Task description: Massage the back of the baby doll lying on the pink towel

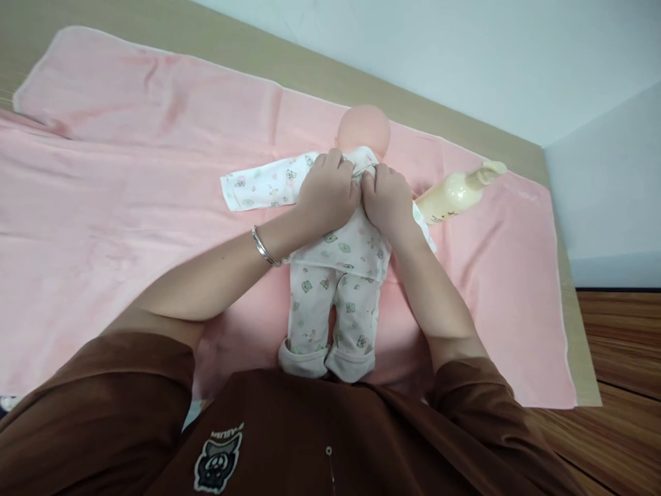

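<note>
A baby doll (364, 129) lies on a pink blanket, dressed in a white printed top (341, 241) and matching trousers (310, 306) with turned-up cuffs. My left hand (329, 189) is closed on the top near the doll's neck. Close beside it, my right hand (388, 200) pinches the same neckline from the other side. The fabric between my fingers is bunched, and the fingertips are partly hidden. One sleeve (263, 182) stretches out flat to the left; the other is mostly covered by my right hand and wrist.
A pale yellow pump bottle (454, 196) lies tilted on its side right of the doll, near the right sleeve. The pink blanket (155, 151) covers most of the table (330, 79). A white wall (438, 55) rises behind it, and wooden flooring (624, 344) shows at the right.
</note>
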A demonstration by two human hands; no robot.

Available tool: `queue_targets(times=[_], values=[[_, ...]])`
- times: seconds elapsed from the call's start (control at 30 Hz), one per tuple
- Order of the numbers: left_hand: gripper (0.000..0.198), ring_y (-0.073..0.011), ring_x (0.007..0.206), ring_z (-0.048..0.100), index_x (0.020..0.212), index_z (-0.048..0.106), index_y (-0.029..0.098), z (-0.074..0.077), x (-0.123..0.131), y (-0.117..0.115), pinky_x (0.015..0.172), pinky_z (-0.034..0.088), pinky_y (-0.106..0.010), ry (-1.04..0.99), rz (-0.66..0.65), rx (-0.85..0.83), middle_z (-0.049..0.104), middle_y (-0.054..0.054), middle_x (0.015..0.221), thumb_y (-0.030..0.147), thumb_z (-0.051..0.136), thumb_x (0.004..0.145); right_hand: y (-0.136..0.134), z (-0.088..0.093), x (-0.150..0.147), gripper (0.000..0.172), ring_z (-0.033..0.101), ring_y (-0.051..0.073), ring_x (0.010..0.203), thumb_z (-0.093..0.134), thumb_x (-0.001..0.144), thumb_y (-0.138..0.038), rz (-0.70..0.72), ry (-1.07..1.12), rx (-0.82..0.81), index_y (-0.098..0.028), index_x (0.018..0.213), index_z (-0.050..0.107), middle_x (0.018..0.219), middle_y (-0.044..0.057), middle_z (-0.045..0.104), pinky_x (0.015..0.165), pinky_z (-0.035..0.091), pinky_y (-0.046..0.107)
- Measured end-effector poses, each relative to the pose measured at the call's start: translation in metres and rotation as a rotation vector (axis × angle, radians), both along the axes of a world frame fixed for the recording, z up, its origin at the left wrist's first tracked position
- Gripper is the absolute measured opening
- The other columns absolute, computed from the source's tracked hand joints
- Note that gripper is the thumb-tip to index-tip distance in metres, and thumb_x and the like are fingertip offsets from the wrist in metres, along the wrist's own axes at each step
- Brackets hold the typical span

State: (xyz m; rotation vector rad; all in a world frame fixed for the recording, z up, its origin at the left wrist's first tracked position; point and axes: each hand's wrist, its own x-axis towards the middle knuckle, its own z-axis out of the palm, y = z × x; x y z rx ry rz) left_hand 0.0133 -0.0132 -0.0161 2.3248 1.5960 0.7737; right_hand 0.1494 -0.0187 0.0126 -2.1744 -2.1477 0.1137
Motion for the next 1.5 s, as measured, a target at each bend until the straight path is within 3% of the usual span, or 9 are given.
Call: queue_targets(times=[0.23, 0.53, 0.7, 0.9, 1.07, 1.17, 1.3, 1.4, 1.5], values=[[0.046, -0.0398, 0.122, 0.066, 0.121, 0.07, 0.008, 0.005, -0.011, 0.022, 0.113, 0.052, -0.056, 0.077, 0.077, -0.233, 0.07, -0.023, 0.127, 0.042, 0.045, 0.103, -0.04, 0.021, -0.016, 0.046, 0.068, 0.039, 0.113, 0.037, 0.114, -0.033, 0.087, -0.212, 0.025, 0.002, 0.127, 0.065, 0.115, 0.027, 0.07, 0.094, 0.056, 0.047], [0.036, -0.0378, 0.126, 0.062, 0.113, 0.069, 0.013, -0.001, -0.001, -0.005, 0.114, 0.049, -0.054, 0.037, 0.017, 0.007, 0.07, -0.022, 0.128, 0.03, 0.038, 0.107, 0.001, 0.0, 0.007, 0.051, 0.054, 0.04, 0.143, 0.035, 0.113, -0.032, 0.077, 0.08, -0.009, 0.003, 0.142, 0.059, 0.152, 0.029, 0.056, 0.122, 0.044, 0.054], [0.023, -0.0321, 0.122, 0.064, 0.107, 0.068, 0.02, -0.008, -0.004, 0.0, 0.111, 0.053, -0.05, -0.081, 0.042, 0.063, 0.073, -0.014, 0.121, 0.026, 0.047, 0.1, -0.01, 0.006, 0.001, 0.052, 0.059, 0.041, 0.135, 0.031, 0.115, -0.035, 0.068, 0.0, -0.006, 0.003, 0.136, 0.059, 0.138, 0.029, 0.063, 0.118, 0.046, 0.053], [0.027, -0.0339, 0.118, 0.067, 0.109, 0.069, 0.017, -0.01, -0.012, 0.02, 0.112, 0.054, -0.052, -0.058, 0.038, -0.06, 0.075, -0.017, 0.121, 0.03, 0.048, 0.098, -0.044, 0.026, -0.015, 0.046, 0.061, 0.041, 0.125, 0.04, 0.11, -0.029, 0.172, -0.12, -0.004, 0.004, 0.131, 0.064, 0.13, 0.028, 0.066, 0.108, 0.052, 0.05], [0.038, -0.0389, 0.127, 0.063, 0.12, 0.068, 0.008, 0.0, -0.005, -0.002, 0.116, 0.051, -0.057, 0.074, 0.011, 0.009, 0.07, -0.025, 0.129, 0.025, 0.039, 0.103, -0.024, 0.019, -0.005, 0.039, 0.06, 0.038, 0.134, 0.036, 0.106, -0.019, 0.137, 0.041, -0.046, -0.002, 0.123, 0.067, 0.132, 0.026, 0.067, 0.117, 0.049, 0.052], [0.036, -0.0379, 0.135, 0.059, 0.124, 0.066, 0.007, 0.004, -0.003, -0.019, 0.121, 0.048, -0.056, 0.085, -0.066, 0.034, 0.067, -0.024, 0.137, 0.016, 0.043, 0.098, -0.004, 0.006, 0.002, 0.047, 0.05, 0.039, 0.149, 0.033, 0.106, -0.019, 0.105, 0.122, -0.023, 0.001, 0.138, 0.06, 0.152, 0.028, 0.056, 0.127, 0.039, 0.058], [0.026, -0.0361, 0.126, 0.063, 0.102, 0.068, 0.015, 0.006, -0.007, -0.013, 0.116, 0.053, -0.056, 0.03, -0.119, 0.033, 0.071, -0.019, 0.12, 0.014, 0.043, 0.096, -0.002, 0.006, 0.006, 0.068, 0.019, 0.041, 0.167, 0.032, 0.111, -0.03, 0.097, 0.063, -0.137, 0.01, 0.166, 0.025, 0.175, 0.029, 0.021, 0.137, 0.021, 0.061], [0.023, -0.0345, 0.113, 0.067, 0.092, 0.066, 0.018, 0.007, -0.013, 0.006, 0.108, 0.057, -0.055, 0.0, -0.092, -0.059, 0.071, -0.017, 0.107, 0.016, 0.043, 0.097, -0.016, 0.015, 0.004, 0.074, 0.017, 0.043, 0.168, 0.036, 0.111, -0.033, 0.174, -0.01, -0.195, 0.009, 0.169, 0.018, 0.176, 0.029, 0.016, 0.137, 0.022, 0.063], [0.027, -0.034, 0.112, 0.069, 0.104, 0.067, 0.015, 0.006, -0.018, 0.021, 0.108, 0.056, -0.053, -0.043, -0.011, -0.169, 0.073, -0.019, 0.113, 0.024, 0.041, 0.101, -0.03, 0.021, -0.001, 0.075, 0.019, 0.043, 0.167, 0.04, 0.11, -0.032, 0.247, -0.044, -0.185, 0.011, 0.168, 0.021, 0.175, 0.032, 0.017, 0.137, 0.024, 0.061]])
